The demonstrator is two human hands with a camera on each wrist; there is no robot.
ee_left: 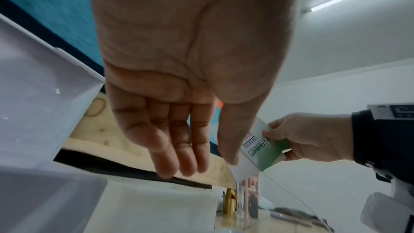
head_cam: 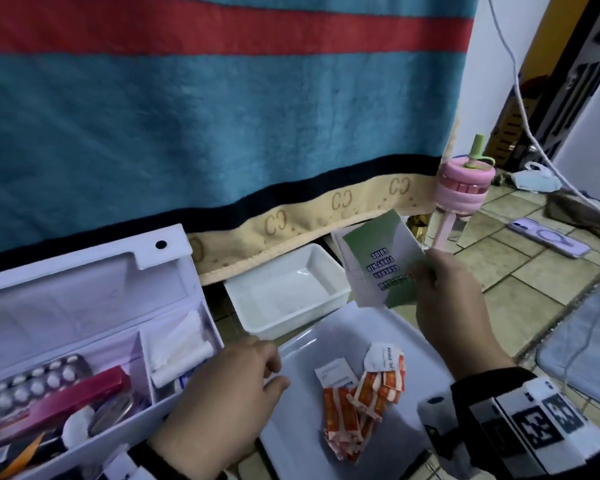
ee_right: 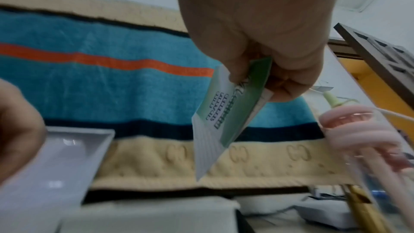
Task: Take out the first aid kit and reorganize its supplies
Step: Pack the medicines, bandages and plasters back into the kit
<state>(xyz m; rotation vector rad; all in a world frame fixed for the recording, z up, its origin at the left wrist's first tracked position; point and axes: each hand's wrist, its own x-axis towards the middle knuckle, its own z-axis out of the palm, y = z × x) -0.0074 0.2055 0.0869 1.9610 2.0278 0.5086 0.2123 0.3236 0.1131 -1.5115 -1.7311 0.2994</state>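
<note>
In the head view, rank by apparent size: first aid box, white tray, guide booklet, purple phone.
1. First aid box
2. White tray
3. Guide booklet, held by the right hand
4. Purple phone, though it lies farther away.

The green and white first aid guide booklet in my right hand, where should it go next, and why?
Probably lower the green and white first aid guide booklet into the empty white rectangular plastic tub just beside it. The right hand pinches it in the air next to that tub, the flat white tray already holds orange sachets, and the left hand holds nothing.
</note>
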